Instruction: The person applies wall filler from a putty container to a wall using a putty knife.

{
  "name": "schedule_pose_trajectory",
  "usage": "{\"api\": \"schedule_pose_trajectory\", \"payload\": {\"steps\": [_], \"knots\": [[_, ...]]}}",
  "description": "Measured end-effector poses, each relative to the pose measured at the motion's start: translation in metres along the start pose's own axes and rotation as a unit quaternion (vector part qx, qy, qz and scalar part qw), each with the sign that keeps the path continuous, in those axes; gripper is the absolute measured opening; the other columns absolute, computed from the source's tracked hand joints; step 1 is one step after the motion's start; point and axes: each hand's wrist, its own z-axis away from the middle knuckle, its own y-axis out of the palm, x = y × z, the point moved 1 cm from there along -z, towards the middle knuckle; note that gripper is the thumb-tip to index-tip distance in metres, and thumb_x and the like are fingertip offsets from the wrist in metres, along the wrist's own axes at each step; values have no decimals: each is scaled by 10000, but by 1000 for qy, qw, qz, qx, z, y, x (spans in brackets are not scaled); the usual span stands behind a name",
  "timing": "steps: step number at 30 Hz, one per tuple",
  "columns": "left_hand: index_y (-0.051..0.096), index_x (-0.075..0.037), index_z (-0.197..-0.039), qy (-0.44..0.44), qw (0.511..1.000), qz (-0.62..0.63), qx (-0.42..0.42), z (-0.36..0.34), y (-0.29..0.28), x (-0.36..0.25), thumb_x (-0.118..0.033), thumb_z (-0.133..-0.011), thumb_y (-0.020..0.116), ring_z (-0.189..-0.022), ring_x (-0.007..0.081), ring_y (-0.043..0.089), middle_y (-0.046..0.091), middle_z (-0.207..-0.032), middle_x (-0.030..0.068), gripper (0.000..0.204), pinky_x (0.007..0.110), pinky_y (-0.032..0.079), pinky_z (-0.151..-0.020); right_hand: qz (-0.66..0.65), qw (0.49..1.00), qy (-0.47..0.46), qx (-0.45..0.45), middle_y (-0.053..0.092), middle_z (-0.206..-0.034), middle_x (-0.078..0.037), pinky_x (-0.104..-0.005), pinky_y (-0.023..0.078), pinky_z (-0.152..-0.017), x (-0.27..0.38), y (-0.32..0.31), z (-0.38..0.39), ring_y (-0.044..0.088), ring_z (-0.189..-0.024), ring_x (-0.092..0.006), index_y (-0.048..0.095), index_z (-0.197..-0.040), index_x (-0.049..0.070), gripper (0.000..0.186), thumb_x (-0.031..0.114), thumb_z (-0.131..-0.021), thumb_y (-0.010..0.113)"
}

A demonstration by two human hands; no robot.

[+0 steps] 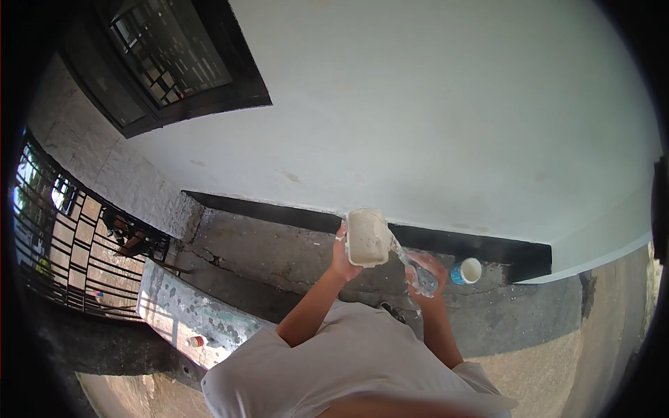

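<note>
My left hand (343,259) grips a shallow rectangular off-white tub (367,235) smeared with pale paste, held in front of the white wall (425,111). Beside it, my right hand (427,275) is closed on a paste-coated putty knife (405,256), whose end reaches the tub's right edge. Both hands have pale residue on them. A blue-and-white cylindrical pot (465,271) stands on the ground just right of my right hand.
A black skirting band (474,247) runs along the wall above the cracked concrete ground (512,320). A dark-framed window (167,56) is upper left; barred railings (77,244) and a paint-spotted ledge (174,306) with a small container (195,342) are at left.
</note>
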Motion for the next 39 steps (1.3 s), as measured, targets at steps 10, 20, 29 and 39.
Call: {"api": "schedule_pose_trajectory", "payload": {"steps": [10,20,29,39], "knots": [[423,-131,-1463,-10,999,51,5,-2,-26,-34,-693,-930,382,-1182,353,589,562,-1336,154,776,527,489,-992,27,997,-21,76,641,-764,-122,-356,496,-558,-11,57,19,600,-597,-280,651,-1176,54,482,-21,-719,783],[416,-113,-1465,-31,999,36,22,-19,-51,-85,-697,-921,395,-1177,355,591,558,-1342,154,799,528,494,-984,39,998,-34,-23,655,-776,-114,-344,511,-595,14,110,9,607,-614,-283,657,-1172,59,423,7,-763,753],[421,-110,-1456,-27,999,19,31,-29,-66,-129,-673,-956,360,-1189,319,593,556,-1356,131,755,501,494,-998,104,993,60,14,697,-835,-125,-279,502,-584,20,166,-4,628,-621,-240,669,-1139,23,306,30,-840,733],[422,-84,-1434,-75,991,15,108,-25,-68,-168,-648,-980,360,-1114,346,638,581,-1295,144,727,500,534,-934,-387,837,273,-274,654,-852,-99,-292,467,-593,27,174,-69,594,-661,-144,532,-1264,-14,346,187,-985,568]]}}
